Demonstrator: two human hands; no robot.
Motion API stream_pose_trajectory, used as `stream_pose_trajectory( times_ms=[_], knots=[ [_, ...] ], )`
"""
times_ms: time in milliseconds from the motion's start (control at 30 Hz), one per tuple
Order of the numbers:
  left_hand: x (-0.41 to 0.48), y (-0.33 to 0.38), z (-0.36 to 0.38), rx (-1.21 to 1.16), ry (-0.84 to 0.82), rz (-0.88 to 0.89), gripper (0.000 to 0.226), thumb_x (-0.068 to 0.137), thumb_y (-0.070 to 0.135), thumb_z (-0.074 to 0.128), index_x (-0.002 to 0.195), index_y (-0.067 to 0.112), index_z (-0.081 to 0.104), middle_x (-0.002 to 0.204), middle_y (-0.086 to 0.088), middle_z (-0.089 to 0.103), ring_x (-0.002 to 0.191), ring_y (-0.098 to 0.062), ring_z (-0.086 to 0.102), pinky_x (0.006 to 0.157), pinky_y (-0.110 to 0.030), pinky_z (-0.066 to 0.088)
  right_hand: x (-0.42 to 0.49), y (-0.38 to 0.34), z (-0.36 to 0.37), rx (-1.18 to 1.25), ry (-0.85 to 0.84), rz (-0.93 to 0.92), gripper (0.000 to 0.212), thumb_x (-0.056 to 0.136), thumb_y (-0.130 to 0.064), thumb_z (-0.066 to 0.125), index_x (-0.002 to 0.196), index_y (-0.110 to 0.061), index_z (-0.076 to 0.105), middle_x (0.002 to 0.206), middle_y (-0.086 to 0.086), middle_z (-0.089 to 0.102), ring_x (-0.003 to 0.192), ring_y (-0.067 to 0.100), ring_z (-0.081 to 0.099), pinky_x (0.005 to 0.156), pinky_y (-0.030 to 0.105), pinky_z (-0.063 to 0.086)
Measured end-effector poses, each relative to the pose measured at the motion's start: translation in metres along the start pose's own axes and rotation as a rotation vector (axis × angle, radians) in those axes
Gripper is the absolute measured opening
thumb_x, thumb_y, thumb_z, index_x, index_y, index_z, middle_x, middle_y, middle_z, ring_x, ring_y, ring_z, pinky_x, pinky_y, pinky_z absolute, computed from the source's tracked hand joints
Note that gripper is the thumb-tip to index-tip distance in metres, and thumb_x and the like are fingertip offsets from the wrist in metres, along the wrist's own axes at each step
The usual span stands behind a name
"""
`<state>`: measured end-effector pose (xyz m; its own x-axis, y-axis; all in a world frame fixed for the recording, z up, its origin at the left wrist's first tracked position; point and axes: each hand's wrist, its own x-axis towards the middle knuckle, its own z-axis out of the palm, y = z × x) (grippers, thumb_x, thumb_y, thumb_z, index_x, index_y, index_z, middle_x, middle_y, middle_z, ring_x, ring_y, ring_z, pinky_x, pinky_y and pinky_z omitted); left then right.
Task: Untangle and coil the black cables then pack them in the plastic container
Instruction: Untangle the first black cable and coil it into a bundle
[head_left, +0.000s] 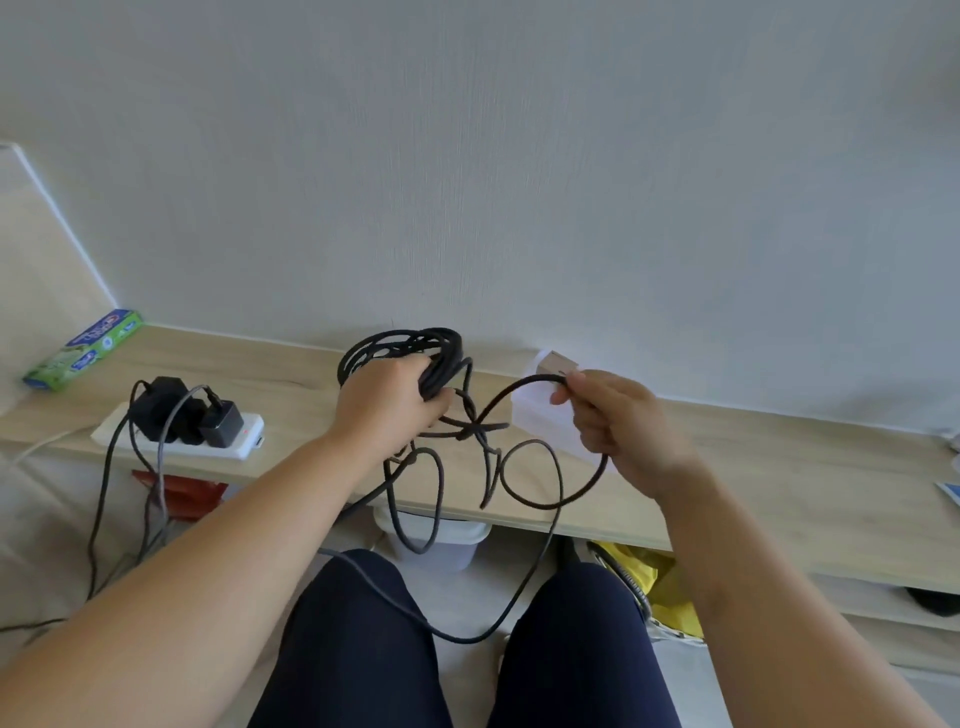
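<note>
My left hand grips a bundle of coiled black cable above the wooden shelf. From the coil, tangled loops of black cable hang down in a knot over the shelf's front edge and trail toward my lap. My right hand pinches a free loop of the same cable between thumb and fingers, to the right of the coil. A translucent plastic container with a white rim stands on the floor under the shelf, partly hidden by the shelf and the hanging loops.
A white power strip with black chargers plugged in lies on the wooden shelf at left. A green box sits at the far left. White paper lies behind my right hand. A yellow bag and a red item lie below.
</note>
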<state>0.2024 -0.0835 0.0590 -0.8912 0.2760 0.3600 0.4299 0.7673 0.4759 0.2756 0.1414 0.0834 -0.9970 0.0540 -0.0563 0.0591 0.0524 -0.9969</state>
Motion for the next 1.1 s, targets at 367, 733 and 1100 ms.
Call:
stream_pose_trajectory(
  times_ms=[367, 733, 1100],
  knots=[
    [-0.004, 0.007, 0.002, 0.014, -0.042, 0.110, 0.024, 0.084, 0.027, 0.068, 0.072, 0.017, 0.050, 0.062, 0.001, 0.059, 0.057, -0.018, 0.052, 0.047, -0.023, 0.033, 0.004, 0.021, -0.007, 0.353, 0.118, -0.008, 0.040, 0.097, -0.013, 0.033, 0.061, -0.010, 0.051, 0.045, -0.005, 0.023, 0.041, 0.009, 0.018, 0.043, 0.022, 0.014],
    [0.011, 0.010, -0.043, -0.981, 0.163, -0.518, 0.017, 0.090, 0.028, 0.061, 0.085, 0.013, 0.066, 0.057, 0.005, 0.067, 0.042, -0.008, 0.042, 0.041, -0.018, 0.030, 0.010, 0.042, -0.042, -0.658, 0.225, 0.325, 0.033, 0.100, -0.026, 0.043, 0.106, -0.002, 0.064, 0.087, 0.011, 0.065, 0.066, 0.020, 0.051, 0.065, 0.035, 0.044],
    [0.034, 0.066, -0.061, -0.743, 0.202, -0.456, 0.033, 0.093, 0.042, 0.055, 0.078, 0.014, 0.065, 0.045, 0.011, 0.055, 0.045, -0.010, 0.042, 0.045, -0.022, 0.030, -0.017, -0.032, 0.020, 0.157, -0.228, 0.127, 0.048, 0.087, -0.053, 0.052, 0.123, -0.021, 0.055, 0.122, 0.004, 0.065, 0.109, 0.022, 0.064, 0.095, 0.042, 0.050]
  ],
)
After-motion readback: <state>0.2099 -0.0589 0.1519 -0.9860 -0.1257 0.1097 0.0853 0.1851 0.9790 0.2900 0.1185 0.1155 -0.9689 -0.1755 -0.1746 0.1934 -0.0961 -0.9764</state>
